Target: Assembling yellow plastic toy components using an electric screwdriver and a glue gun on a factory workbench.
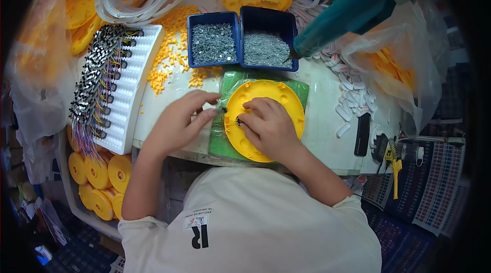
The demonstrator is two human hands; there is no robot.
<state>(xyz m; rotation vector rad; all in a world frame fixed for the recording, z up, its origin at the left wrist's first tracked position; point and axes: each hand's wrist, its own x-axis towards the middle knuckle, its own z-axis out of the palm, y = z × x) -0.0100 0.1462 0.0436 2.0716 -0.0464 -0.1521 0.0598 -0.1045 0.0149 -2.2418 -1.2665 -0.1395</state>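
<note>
the yellow disc [271, 100] lies flat on a green mat [217, 140] at the front middle of the worktop [327, 119], straight ahead of the person. the right hand [268, 127] rests on top of it, fingers curled down and pressing near its left rim, where a small dark part [238, 121] sits under the fingertips. the left hand [181, 119] is just beside the disc's left edge, thumb and forefinger pinched close together on something tiny that i cannot make out; the two hands are near each other but not touching.

the disc looks like moulded plastic: light, stiff and smooth, with a raised rim and small holes in its face. it probably slides easily on its own, and the mat likely checks that. the rim seems the safest place to grip, or a flat palm on the face to pin it down. the small part looks fiddly and easy to drop.

the worktop is pale and crowded. two blue trays [240, 37] of small grey metal pieces stand just behind the mat, loose orange bits [171, 53] are scattered to their left, and a white rack [125, 86] with wired parts lies further left. a teal tool [348, 12] hangs over the right side, beside a clear bag [404, 63]. more yellow discs [97, 176] are stacked below the left edge. free room is scarce.
</note>
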